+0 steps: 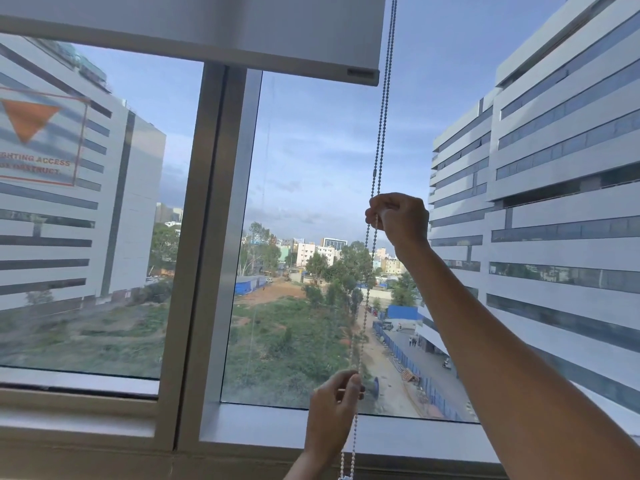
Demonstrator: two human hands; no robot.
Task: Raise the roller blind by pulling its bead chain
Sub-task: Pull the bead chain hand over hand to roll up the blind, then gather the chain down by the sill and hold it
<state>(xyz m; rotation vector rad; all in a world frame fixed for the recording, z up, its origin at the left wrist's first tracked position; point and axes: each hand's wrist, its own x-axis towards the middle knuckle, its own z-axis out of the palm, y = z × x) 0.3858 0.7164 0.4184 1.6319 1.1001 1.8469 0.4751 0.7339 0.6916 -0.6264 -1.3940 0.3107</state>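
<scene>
The white roller blind [214, 32] is rolled high, its bottom bar near the top of the window. Just right of that bar, a doubled metal bead chain [381, 133] hangs down the pane to the sill. My right hand [398, 216] is raised at mid height and pinches the chain between thumb and fingers. My left hand [332, 407] is lower, near the sill, and also pinches the chain. The chain's lowest loop runs out of the bottom of the picture.
A grey window frame post [207, 237] divides two panes. A see-through sticker [38, 140] with an orange triangle and red lettering is on the left pane. The window sill [346, 434] runs below. Outside are office blocks, trees and a road.
</scene>
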